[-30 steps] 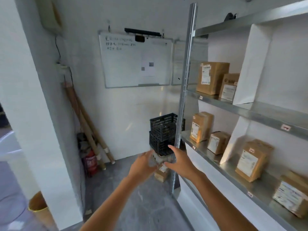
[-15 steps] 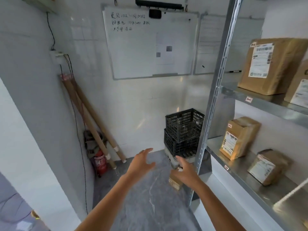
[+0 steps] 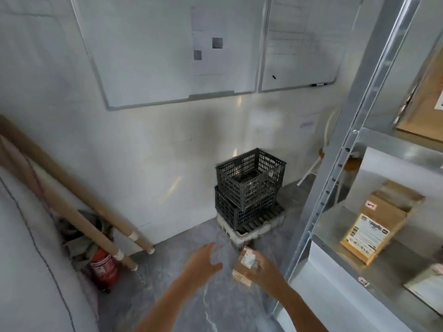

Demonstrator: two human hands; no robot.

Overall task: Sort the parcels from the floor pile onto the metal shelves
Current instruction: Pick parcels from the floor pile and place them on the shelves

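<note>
A small brown parcel (image 3: 242,269) with a white label lies on the grey floor in front of the stacked crates. My right hand (image 3: 267,273) reaches down at its right side and overlaps it, fingers stretched; the blur hides whether they touch. My left hand (image 3: 203,262) hovers just left of the parcel with fingers spread, holding nothing. The metal shelves (image 3: 335,188) stand at the right. A labelled parcel (image 3: 369,232) sits on the lower shelf, another (image 3: 426,287) lies nearer me, and a larger box (image 3: 424,97) shows on the shelf above.
Two black mesh crates (image 3: 249,185) are stacked on a white base (image 3: 254,234) against the back wall. Cardboard tubes (image 3: 72,207) lean at the left over a red extinguisher (image 3: 104,269). Whiteboards (image 3: 167,51) hang above. A white chair (image 3: 318,164) stands behind the shelf post.
The view has moved closer and lower toward the floor corner. Both hands have dropped toward the small parcel, the right one now reaching it.
</note>
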